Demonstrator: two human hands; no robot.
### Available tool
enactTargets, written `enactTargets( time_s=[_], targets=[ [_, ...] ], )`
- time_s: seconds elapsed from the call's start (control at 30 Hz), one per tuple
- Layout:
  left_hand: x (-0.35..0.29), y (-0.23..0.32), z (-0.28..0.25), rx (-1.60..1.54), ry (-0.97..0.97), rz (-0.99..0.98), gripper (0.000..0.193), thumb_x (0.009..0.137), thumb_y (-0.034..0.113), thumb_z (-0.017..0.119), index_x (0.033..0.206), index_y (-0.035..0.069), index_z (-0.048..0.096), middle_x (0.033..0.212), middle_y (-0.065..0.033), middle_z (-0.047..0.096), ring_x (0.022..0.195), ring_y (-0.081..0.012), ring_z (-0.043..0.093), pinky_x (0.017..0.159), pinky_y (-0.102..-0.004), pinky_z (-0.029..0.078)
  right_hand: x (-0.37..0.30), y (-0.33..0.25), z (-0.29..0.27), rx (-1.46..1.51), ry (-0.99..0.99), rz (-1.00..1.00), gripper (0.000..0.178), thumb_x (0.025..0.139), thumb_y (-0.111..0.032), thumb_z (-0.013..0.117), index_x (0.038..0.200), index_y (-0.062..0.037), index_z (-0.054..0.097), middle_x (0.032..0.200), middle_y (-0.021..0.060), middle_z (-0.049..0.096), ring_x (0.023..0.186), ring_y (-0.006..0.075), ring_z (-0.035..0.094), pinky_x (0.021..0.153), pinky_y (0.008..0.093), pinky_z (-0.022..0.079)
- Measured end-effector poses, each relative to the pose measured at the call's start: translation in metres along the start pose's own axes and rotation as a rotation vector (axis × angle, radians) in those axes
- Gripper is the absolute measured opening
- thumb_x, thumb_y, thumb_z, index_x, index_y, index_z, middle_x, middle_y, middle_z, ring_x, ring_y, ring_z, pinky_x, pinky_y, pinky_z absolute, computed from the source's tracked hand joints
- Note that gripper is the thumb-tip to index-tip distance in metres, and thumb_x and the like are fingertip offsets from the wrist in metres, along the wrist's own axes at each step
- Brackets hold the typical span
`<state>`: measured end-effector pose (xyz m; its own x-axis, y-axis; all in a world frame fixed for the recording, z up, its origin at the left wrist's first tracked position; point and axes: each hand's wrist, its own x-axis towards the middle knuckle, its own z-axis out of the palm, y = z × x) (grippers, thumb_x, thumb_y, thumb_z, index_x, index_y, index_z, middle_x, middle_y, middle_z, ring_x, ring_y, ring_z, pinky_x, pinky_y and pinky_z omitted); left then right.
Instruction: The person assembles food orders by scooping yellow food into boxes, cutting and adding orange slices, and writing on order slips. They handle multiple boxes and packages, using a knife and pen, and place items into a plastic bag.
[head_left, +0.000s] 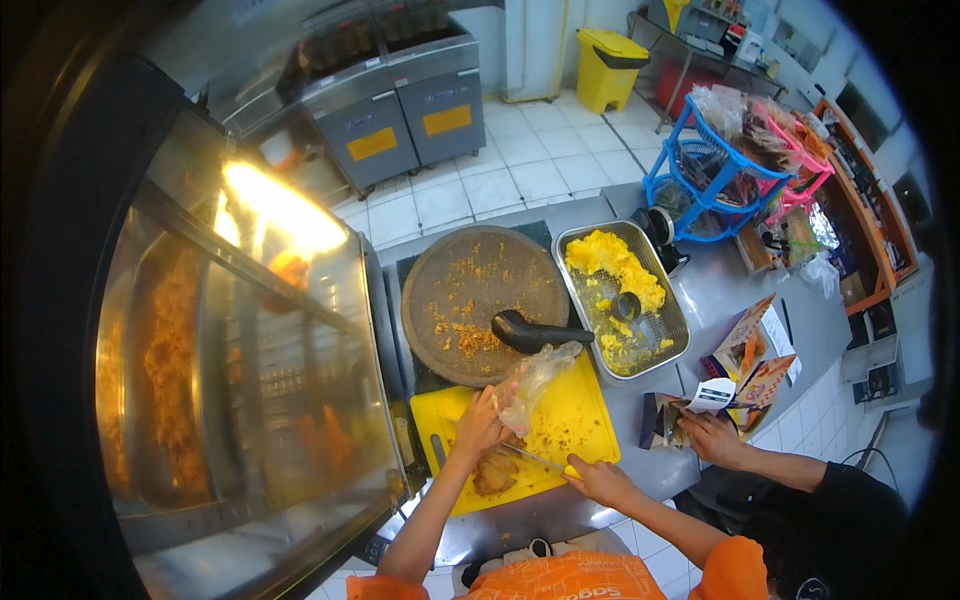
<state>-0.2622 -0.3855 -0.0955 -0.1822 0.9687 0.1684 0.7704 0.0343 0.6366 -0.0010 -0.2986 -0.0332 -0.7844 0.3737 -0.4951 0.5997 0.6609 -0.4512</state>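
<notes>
My left hand (480, 428) is closed on a crumpled clear plastic bag (537, 388) over the upper left of a yellow cutting board (580, 425). My right hand (604, 484) grips a knife (538, 459) by its yellow handle. Its blade points left, toward a brown fried piece of food (495, 473) lying at the board's near side; whether the blade touches it is hard to tell. Brown crumbs lie scattered on the board. Just beyond the board sits a wide stone mortar (430, 270), with crumbs inside and a dark pestle (545, 335) resting across its edge.
Right of the mortar, a metal tray (683, 330) holds yellow food and a small dark cup (626, 306). A glass warming cabinet (270, 400) stands close on my left. At right, a co-worker's hand (712, 438) is at printed food boxes (765, 385). Farther back stands a blue rack (715, 195).
</notes>
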Motion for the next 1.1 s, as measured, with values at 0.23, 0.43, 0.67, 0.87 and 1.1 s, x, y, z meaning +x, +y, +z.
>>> enactTargets(
  time_s=[0.23, 0.43, 0.67, 0.87, 1.1],
  targets=[
    [-0.03, 0.025, -0.035, -0.185, 0.109, -0.107, 0.054, 0.083, 0.033, 0.065, 0.128, 0.007, 0.055, 0.125, -0.0167, 0.054, 0.106, -0.0373, 0.05, 0.095, -0.0445, 0.04, -0.056, -0.044, -0.01, 0.158, -0.067, -0.001, 0.04, 0.096, -0.043, 0.051, 0.118, -0.01, 0.048, 0.064, 0.0238, 0.062, 0.063, 0.0474, 0.063, 0.055, 0.0578, 0.049],
    [-0.042, 0.024, -0.025, -0.156, 0.129, -0.093, 0.067, 0.086, 0.033, 0.062, 0.142, 0.004, 0.041, 0.131, -0.0171, 0.052, 0.109, -0.0394, 0.047, 0.099, -0.0454, 0.038, -0.064, -0.058, 0.02, 0.212, -0.03, 0.017, 0.039, 0.096, -0.043, 0.052, 0.113, -0.008, 0.047, 0.063, 0.024, 0.061, 0.063, 0.0484, 0.062, 0.054, 0.0577, 0.049],
    [-0.03, 0.016, -0.03, -0.01, -0.176, -0.187, 0.064, 0.089, 0.03, 0.057, 0.144, 0.004, 0.037, 0.136, -0.0174, 0.049, 0.116, -0.0421, 0.044, 0.104, -0.0475, 0.035, -0.033, -0.052, 0.071, 0.263, 0.044, 0.039, 0.038, 0.097, -0.042, 0.051, 0.113, -0.0081, 0.047, 0.065, 0.0232, 0.063, 0.062, 0.0477, 0.062, 0.055, 0.0572, 0.049],
    [-0.051, 0.021, -0.045, -0.066, 0.118, -0.041, 0.063, 0.088, 0.034, 0.058, 0.143, 0.006, 0.041, 0.141, -0.0184, 0.046, 0.116, -0.0419, 0.044, 0.102, -0.0464, 0.035, -0.061, -0.06, 0.05, 0.194, 0.015, -0.012, 0.038, 0.096, -0.043, 0.051, 0.111, -0.0086, 0.047, 0.065, 0.0232, 0.063, 0.061, 0.0473, 0.062, 0.055, 0.0562, 0.05],
    [-0.062, 0.01, -0.02, -0.126, 0.213, -0.094, 0.069, 0.089, 0.038, 0.056, 0.147, 0.006, 0.036, 0.14, -0.0148, 0.048, 0.109, -0.0388, 0.046, 0.099, -0.0459, 0.038, -0.054, -0.063, 0.056, 0.191, 0.022, 0.015, 0.037, 0.096, -0.044, 0.051, 0.112, -0.0108, 0.047, 0.068, 0.0251, 0.063, 0.065, 0.0485, 0.062, 0.055, 0.0579, 0.048]
  ],
)
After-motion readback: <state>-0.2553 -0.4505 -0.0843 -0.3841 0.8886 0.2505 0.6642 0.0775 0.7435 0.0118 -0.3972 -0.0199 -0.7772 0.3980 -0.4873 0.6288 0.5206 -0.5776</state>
